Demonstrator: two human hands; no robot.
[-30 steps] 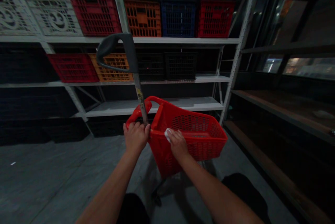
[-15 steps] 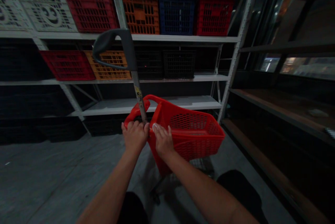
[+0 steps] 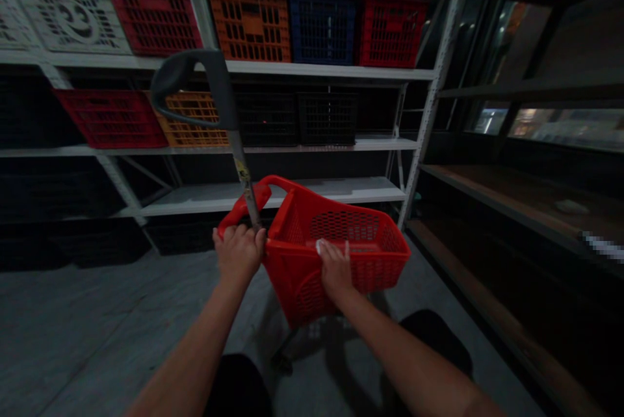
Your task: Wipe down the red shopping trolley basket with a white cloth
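A red plastic shopping cart (image 3: 336,251) with slotted sides stands in front of me, angled to the right. My left hand (image 3: 238,251) is closed around its red handle, close to the rear corner of the basket. Against the near upper rim lies my right hand (image 3: 336,269), fingers bent over the edge. A bit of white cloth (image 3: 320,247) shows at its fingertips; most of it is hidden beneath the hand. A metal pole with a grey loop handle (image 3: 224,89) rises just beyond my left hand; its lower end is hidden.
Behind the cart, a white metal rack (image 3: 312,71) carries plastic crates, among them an orange crate (image 3: 251,24) and a blue crate (image 3: 322,27). Dark shelving (image 3: 507,202) runs along the right. Grey concrete floor (image 3: 97,326) lies at left.
My right hand has slid rightward along the cart's near rim, away from my left hand, with the white cloth. My left hand keeps its hold on the handle. The view has shifted slightly.
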